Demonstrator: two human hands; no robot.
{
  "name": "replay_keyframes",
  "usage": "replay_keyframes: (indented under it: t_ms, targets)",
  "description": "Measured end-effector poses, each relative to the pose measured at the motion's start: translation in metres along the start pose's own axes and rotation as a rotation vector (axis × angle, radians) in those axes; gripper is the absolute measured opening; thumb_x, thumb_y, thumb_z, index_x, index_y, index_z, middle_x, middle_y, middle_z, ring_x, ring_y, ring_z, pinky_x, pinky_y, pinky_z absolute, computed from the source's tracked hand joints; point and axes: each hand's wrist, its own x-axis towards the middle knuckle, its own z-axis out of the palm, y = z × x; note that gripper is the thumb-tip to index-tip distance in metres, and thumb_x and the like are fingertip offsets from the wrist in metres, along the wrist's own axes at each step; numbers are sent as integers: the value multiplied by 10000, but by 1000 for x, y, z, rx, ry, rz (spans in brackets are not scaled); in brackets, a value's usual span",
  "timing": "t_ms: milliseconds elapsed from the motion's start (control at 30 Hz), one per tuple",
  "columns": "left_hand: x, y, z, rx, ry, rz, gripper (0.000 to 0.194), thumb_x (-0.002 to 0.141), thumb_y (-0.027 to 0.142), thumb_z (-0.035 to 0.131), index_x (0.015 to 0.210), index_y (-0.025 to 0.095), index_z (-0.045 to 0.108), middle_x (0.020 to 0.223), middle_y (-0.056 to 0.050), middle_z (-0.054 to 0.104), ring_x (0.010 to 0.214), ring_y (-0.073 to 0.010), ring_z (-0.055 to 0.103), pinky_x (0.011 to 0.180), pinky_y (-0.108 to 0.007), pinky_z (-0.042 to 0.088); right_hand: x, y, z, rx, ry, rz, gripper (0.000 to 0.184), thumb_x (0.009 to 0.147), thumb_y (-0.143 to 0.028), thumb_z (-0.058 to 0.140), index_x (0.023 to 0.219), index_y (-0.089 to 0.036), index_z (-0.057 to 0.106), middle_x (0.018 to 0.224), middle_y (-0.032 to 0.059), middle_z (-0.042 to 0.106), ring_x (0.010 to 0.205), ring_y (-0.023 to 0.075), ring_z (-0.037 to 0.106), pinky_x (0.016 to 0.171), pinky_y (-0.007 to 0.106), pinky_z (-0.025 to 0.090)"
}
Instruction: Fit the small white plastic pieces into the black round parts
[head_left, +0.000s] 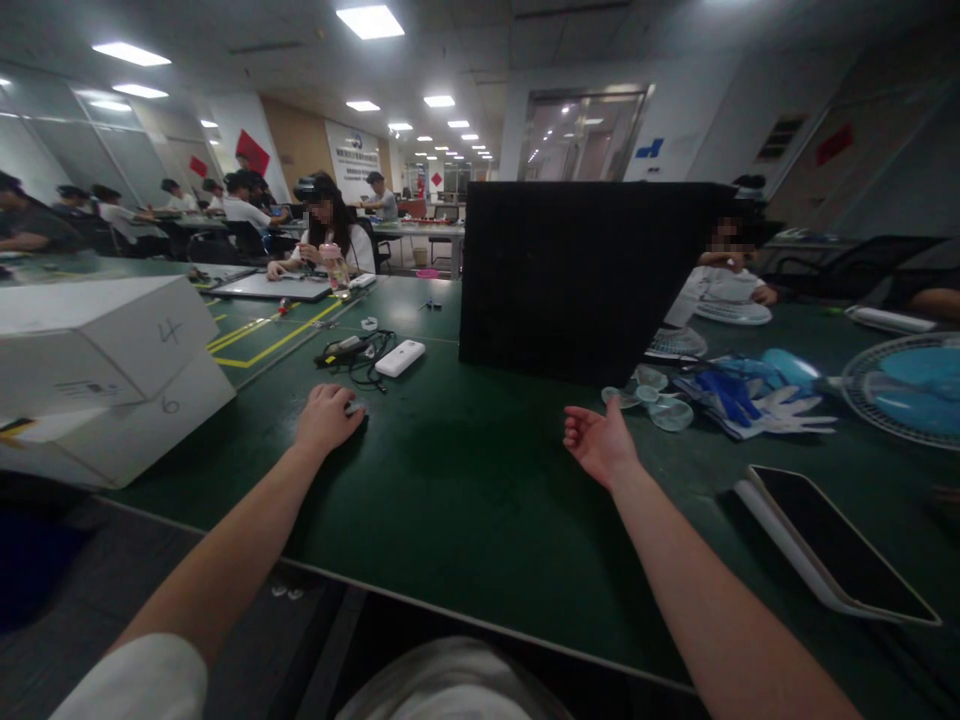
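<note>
My left hand (pixel 328 418) rests low over the green table (pixel 450 520), its fingers curled round something small and greyish that I cannot make out. Just beyond it lie a white power bank (pixel 400 358) and a tangle of black cables (pixel 360 352). To the right, my right hand (pixel 604 442) is held palm inward with the thumb up and the fingers loosely bent and apart, holding nothing. Nearest to that hand are several clear, pale-green round plastic pieces (pixel 664 402), partly behind the thumb.
A large black box (pixel 577 280) stands ahead. White boxes (pixel 112 350) are stacked at left. Blue and white gloves (pixel 750 400), a round fan grille (pixel 911 385) and a tablet-like device (pixel 836 540) lie at right. Co-workers sit across the table and farther back.
</note>
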Motion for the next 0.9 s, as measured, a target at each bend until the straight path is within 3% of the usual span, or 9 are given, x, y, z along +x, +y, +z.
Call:
replay_keyframes:
  t_ms: [367,500,633,900]
  targets:
    - [-1,6,-6,-28,-4,-40,346,853,457,574,1024,190,712,1141,-133,656,1213,-332,486,1059,-454,425,1,0,-3,-5,-4,-1,649,957,-736,298,950,-204,670,697,67,635,564,183,574,488,318,472]
    - [2,29,-3,-93,-16,-12,325,853,428,592,1036,190,718,1163,-136,651,1223,-331,496,1098,-480,400,0,0,-2,0,7,-10,641,960,-731,295,934,-208,663,682,65,631,551,181,571,476,313,461]
    - [4,88,3,-223,-73,150,277,844,363,625,1050,203,719,1263,-136,612,1254,-321,506,1114,-487,406,-3,-1,1,9,17,-6,638,965,-727,285,929,-210,658,667,58,626,539,179,566,468,307,453]
    - [-4,267,16,-479,-192,471,287,881,400,646,1096,216,699,1363,-137,564,1327,-345,472,1035,-513,496,-7,-2,6,40,52,-34,644,983,-702,266,905,-199,659,618,47,607,498,162,530,454,293,425]
